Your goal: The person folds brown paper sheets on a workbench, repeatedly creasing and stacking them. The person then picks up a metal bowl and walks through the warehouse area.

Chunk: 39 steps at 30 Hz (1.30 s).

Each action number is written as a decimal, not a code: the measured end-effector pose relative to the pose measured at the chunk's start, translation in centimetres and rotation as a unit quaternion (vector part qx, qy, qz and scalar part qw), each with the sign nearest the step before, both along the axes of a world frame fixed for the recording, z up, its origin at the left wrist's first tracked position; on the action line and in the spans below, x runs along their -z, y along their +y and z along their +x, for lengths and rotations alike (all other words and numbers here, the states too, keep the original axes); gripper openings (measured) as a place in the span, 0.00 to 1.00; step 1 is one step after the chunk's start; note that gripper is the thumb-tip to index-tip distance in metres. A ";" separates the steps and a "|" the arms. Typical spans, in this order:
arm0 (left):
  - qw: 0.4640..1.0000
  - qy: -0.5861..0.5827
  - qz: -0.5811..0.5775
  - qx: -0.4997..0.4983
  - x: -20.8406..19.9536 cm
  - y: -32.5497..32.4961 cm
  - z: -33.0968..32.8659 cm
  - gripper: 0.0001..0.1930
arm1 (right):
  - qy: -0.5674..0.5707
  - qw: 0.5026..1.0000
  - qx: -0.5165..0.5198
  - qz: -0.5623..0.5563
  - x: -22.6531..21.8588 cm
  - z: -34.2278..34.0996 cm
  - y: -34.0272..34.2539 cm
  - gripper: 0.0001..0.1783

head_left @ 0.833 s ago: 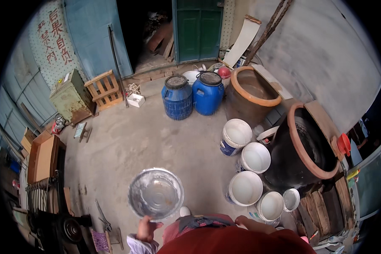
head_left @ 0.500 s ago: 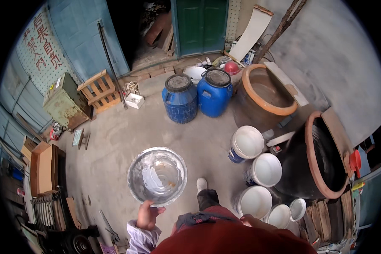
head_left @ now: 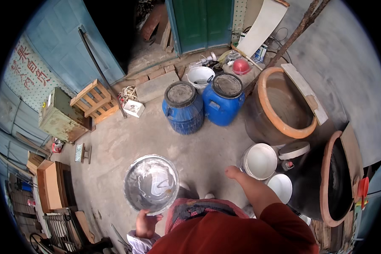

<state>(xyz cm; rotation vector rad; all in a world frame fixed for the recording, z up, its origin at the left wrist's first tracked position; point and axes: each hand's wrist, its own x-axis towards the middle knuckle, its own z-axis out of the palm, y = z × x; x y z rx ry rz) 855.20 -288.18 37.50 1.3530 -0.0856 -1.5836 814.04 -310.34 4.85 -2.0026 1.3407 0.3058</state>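
Observation:
A round metal basin (head_left: pixel 151 184) with whitish residue and a shiny wet-looking patch inside is held out in front of me. My left hand (head_left: pixel 146 224) grips its near rim, the thumb and fingers closed at the edge. My right hand (head_left: pixel 233 172) is stretched forward with its fingers curled in, and I see nothing in it. It is nearest to a white bucket (head_left: pixel 260 161), just left of the bucket's rim. A second white bucket (head_left: pixel 280 188) stands below that one, partly behind my right forearm.
Two lidded blue drums (head_left: pixel 183 108) stand ahead, a white tub (head_left: pixel 200 76) behind them. Large clay vats (head_left: pixel 279 106) with boards on their rims line the right. A wooden pallet (head_left: pixel 95 101), a rusty green cabinet (head_left: pixel 61 116) and a low stool (head_left: pixel 82 153) are on the left.
My right arm has come forward from beside my body, now partly covering the nearer buckets. The basin stays in my left hand, slightly lower in view. Drums and vats appear closer.

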 end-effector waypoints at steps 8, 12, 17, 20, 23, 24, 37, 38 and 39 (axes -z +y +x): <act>0.999 0.029 -0.030 -0.008 3.8 -17.8 7.4 0.21 | -0.056 0.996 0.066 0.007 -4.1 10.2 -20.1 0.15; 0.999 -0.044 -0.024 -0.006 4.1 -27.2 10.6 0.21 | -0.016 0.996 0.066 0.062 -0.3 11.9 -27.5 0.15; 0.998 -0.057 -0.012 -0.020 1.8 -36.6 14.1 0.23 | -0.053 0.984 0.158 0.056 4.2 18.6 -36.9 0.18; 0.999 -0.042 -0.024 -0.021 0.8 -41.3 14.1 0.27 | -0.140 0.903 0.394 0.098 11.5 21.8 -42.8 0.23; 0.998 -0.044 0.015 -0.048 1.2 -43.2 14.0 0.29 | -0.170 0.754 0.626 0.102 15.1 25.8 -48.4 0.33; 0.997 -0.045 0.035 -0.060 1.6 -43.5 14.2 0.29 | -0.217 0.719 0.650 0.119 15.2 26.6 -49.7 0.36; 0.984 -0.048 0.106 -0.134 3.3 -47.7 11.3 0.27 | -0.304 0.492 0.789 0.207 13.1 24.3 -53.3 0.22; 0.981 -0.044 0.106 -0.154 3.0 -47.2 10.6 0.27 | -0.315 0.489 0.769 0.266 11.3 24.5 -53.5 0.21; 0.982 -0.048 0.106 -0.148 3.1 -47.6 10.5 0.27 | -0.332 0.491 0.763 0.258 10.5 24.3 -53.5 0.20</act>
